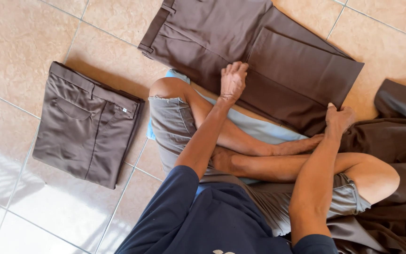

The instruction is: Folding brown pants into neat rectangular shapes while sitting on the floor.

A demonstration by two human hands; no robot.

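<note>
I sit cross-legged on a tiled floor. A pair of brown trousers (222, 33) lies spread before me, its legs folded over toward the right. My left hand (233, 79) rests with curled fingers on the near edge of the trousers, at their middle. My right hand (338, 118) pinches the lower edge of the folded leg end (306, 70). A second pair of brown trousers (88, 127), folded into a neat rectangle, lies on the floor to my left.
A heap of loose brown cloth (395, 155) lies at my right, by my knee. A light blue cloth (259, 127) sits under my legs. Beige glossy tiles (19, 42) surround everything.
</note>
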